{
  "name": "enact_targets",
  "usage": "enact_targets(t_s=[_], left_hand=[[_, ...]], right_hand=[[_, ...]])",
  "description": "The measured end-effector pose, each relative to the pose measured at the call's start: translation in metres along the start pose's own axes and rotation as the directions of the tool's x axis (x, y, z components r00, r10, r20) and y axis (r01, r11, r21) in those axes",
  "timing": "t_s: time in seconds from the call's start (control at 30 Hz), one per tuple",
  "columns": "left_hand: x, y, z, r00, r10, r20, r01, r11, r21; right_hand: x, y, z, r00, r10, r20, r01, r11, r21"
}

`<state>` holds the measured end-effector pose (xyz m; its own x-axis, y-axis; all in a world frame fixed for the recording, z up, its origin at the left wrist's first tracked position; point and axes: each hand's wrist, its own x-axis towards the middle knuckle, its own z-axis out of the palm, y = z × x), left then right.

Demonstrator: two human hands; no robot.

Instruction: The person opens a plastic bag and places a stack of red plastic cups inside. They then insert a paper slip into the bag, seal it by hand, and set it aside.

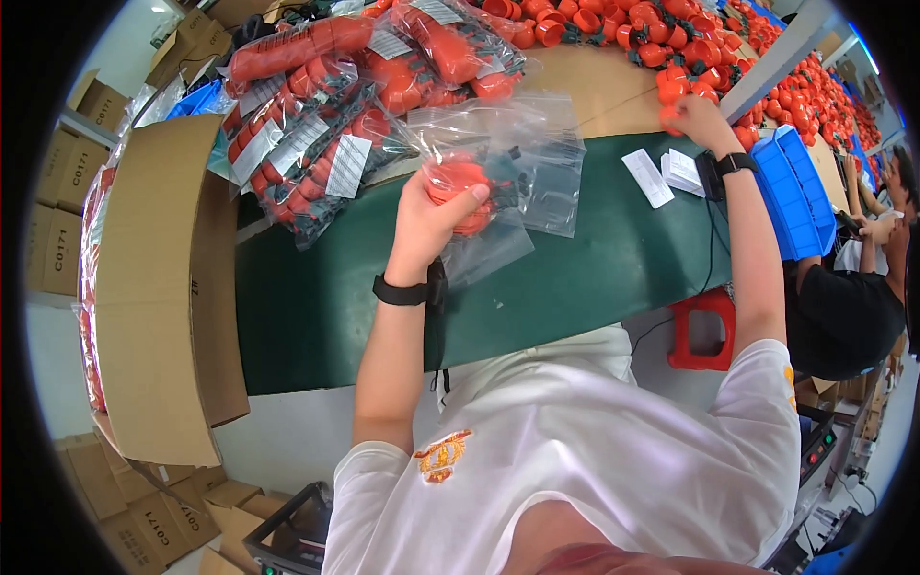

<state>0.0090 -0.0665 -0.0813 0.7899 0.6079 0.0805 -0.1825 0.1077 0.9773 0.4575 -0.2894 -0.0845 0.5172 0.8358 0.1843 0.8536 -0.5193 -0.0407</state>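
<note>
My left hand [428, 217] grips a clear plastic bag [551, 196] over the green table, its thumb lying across orange-red round plastic parts [462, 182]. Whether those parts sit inside the bag or against it is hard to tell. Stretched out to the far right, my right hand [702, 125] has its fingers closed on an orange-red cup-shaped part [670, 119] at the edge of a large heap of such parts [697, 53]. Just in front of that hand lie a white paper slip [648, 178] and a small stack of white slips [682, 172].
Filled clear bags of orange-red parts [321, 134] pile up at the far left. An open cardboard box [153, 287] borders the green table [575, 297] on the left. Blue bins [793, 192] and another person [848, 316] are at right. A red stool [702, 331] stands below.
</note>
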Motion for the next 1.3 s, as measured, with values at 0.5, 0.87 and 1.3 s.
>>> enact_targets(t_s=[0.5,0.87,1.3], left_hand=[[0.004,-0.008,-0.01,0.999,-0.003,-0.053,0.002,1.0,-0.022],[0.007,-0.008,-0.011,1.0,0.008,-0.02,-0.008,1.0,0.021],[-0.003,0.005,-0.006,0.987,0.132,0.088,-0.158,0.875,0.458]], right_hand=[[0.047,-0.129,0.022,0.946,-0.169,-0.277,0.29,0.824,0.488],[0.001,-0.122,0.043,0.987,-0.157,0.029,0.106,0.778,0.619],[-0.048,-0.222,-0.137,0.793,-0.546,-0.268,0.595,0.788,0.156]])
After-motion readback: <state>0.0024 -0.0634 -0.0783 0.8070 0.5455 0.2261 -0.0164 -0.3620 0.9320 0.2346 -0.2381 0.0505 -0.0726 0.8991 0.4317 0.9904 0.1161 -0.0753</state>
